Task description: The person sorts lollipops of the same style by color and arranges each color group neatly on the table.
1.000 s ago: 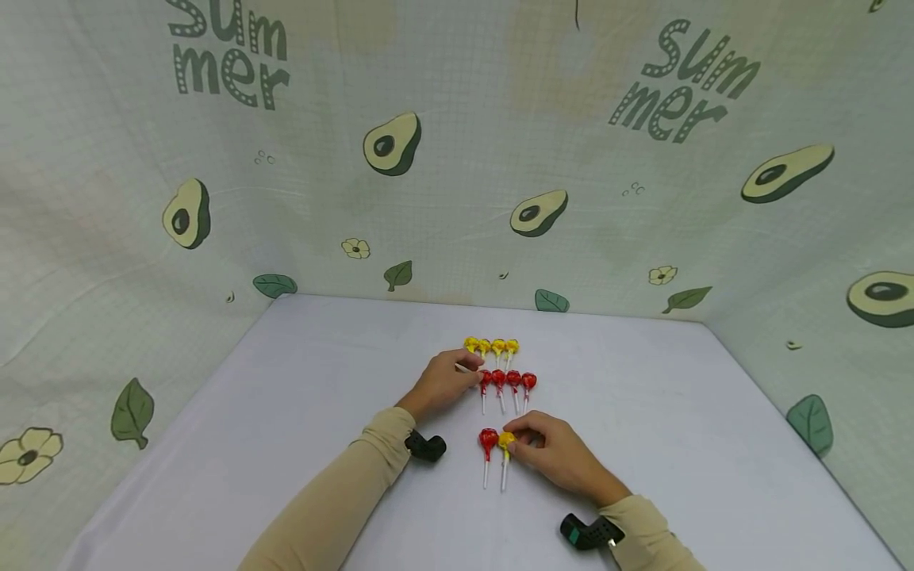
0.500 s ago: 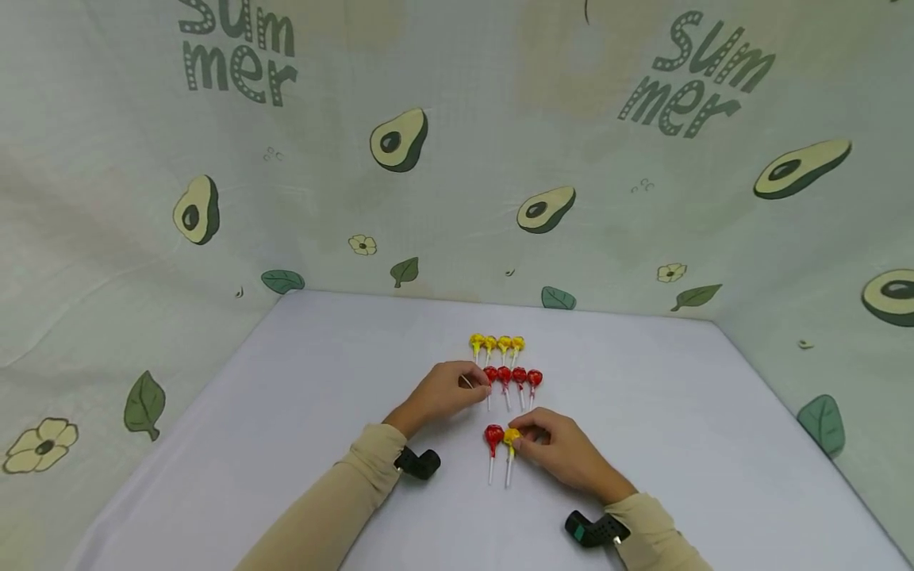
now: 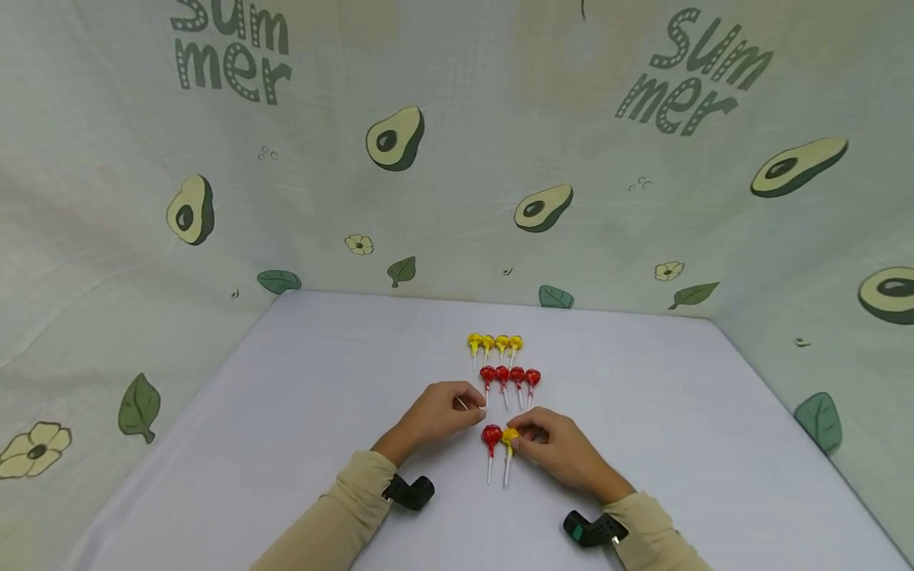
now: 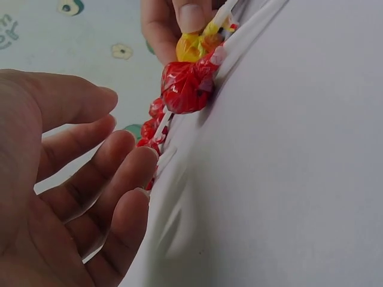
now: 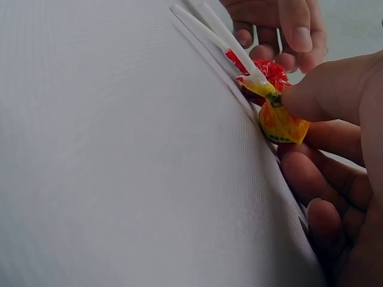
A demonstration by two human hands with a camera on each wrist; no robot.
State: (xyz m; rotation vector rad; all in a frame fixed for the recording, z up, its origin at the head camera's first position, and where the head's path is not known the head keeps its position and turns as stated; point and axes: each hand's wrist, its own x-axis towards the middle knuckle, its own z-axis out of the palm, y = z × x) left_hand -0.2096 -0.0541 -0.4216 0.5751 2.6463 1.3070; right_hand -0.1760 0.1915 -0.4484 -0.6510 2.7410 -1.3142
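Note:
My right hand point(image 3: 564, 452) pinches the wrapped head of a yellow lollipop point(image 5: 278, 119) between thumb and fingers, its white stick pointing toward me. Close beside it on the left lies a red lollipop point(image 3: 490, 438), its stick nearly parallel. My left hand point(image 3: 441, 412) hovers left of and just beyond that red lollipop, near the stick end of the leftmost one in a row of red lollipops point(image 3: 503, 374). In the left wrist view its fingers point(image 4: 128, 173) are loosely bent, with nothing between them and the thumb.
Behind the red row lies a row of several yellow lollipops point(image 3: 503, 342). All rest on a white-covered table point(image 3: 343, 349). A cloth backdrop point(image 3: 457, 159) printed with avocados and leaves stands behind and at both sides.
My left hand has drawn back toward me from the left end of the rows, uncovering the leftmost lollipops. The right hand stays at the same yellow lollipop.

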